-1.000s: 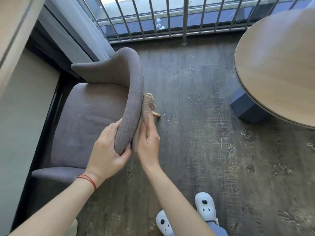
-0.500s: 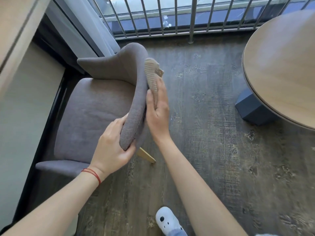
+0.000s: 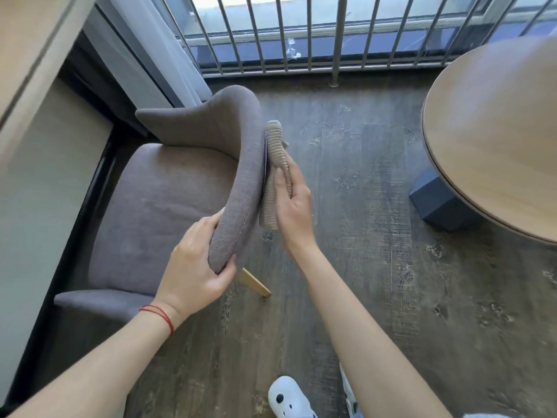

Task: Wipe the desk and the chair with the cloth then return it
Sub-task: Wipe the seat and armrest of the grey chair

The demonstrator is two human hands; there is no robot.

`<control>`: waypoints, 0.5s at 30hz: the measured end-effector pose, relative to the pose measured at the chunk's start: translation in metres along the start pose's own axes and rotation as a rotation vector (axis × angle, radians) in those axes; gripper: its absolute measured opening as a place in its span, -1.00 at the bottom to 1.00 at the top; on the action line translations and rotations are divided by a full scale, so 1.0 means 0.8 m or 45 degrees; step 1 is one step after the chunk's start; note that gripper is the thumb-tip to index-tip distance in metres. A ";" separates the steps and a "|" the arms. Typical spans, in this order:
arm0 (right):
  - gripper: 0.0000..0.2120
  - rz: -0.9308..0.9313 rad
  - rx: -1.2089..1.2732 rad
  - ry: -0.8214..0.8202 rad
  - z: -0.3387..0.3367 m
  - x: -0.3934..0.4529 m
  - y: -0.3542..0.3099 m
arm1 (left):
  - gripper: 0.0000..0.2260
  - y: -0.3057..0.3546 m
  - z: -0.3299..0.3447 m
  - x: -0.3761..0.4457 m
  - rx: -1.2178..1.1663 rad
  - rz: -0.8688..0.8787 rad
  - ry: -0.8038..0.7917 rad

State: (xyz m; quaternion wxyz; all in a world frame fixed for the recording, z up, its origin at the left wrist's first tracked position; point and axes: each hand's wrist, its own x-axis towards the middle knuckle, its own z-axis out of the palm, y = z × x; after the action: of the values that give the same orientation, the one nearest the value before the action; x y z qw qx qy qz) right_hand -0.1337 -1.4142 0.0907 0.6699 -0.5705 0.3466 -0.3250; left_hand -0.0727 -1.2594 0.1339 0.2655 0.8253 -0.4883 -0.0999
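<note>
Both hands are on the grey fabric-covered armchair [image 3: 168, 206]: left hand [image 3: 193, 267] clamps the near end of its curved backrest. Right hand [image 3: 294, 203] presses a beige ribbed cloth [image 3: 275, 176] flat against the backrest's right outer side, fingers closed over it.

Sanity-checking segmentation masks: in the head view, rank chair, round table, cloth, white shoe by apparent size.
1. Grey chair
2. Round wooden table, cut off by the frame, so only its visible part counts
3. Ribbed cloth and white shoe: similar, shoe cropped, unranked

A home sitting corner by a window. An upholstered chair [image 3: 168, 206], round wooden table [image 3: 497, 140], curtain [image 3: 144, 49] and railing [image 3: 301, 31] show it.
</note>
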 end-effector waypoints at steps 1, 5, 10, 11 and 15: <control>-0.64 -0.131 -0.017 -0.040 0.000 -0.011 0.001 | -0.49 0.000 0.000 0.000 -0.001 0.004 0.003; -0.66 0.112 -0.099 -0.019 0.003 0.003 -0.001 | -0.49 0.001 0.000 0.001 -0.008 0.001 -0.007; -0.65 -0.536 -0.317 -0.023 0.011 -0.005 -0.028 | -0.48 -0.002 0.000 0.002 -0.004 0.004 -0.014; -0.65 -0.517 -0.354 -0.061 0.013 0.000 -0.032 | -0.48 -0.002 0.000 0.002 -0.010 0.000 -0.016; -0.67 -0.152 -0.260 -0.018 -0.013 0.033 -0.052 | -0.49 0.002 -0.002 0.000 -0.015 -0.004 -0.005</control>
State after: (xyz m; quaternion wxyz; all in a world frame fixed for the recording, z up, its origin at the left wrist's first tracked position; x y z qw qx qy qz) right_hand -0.1295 -1.4477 0.1280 0.5901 -0.6576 0.3386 -0.3234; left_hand -0.0731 -1.2590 0.1358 0.2692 0.8243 -0.4869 -0.1046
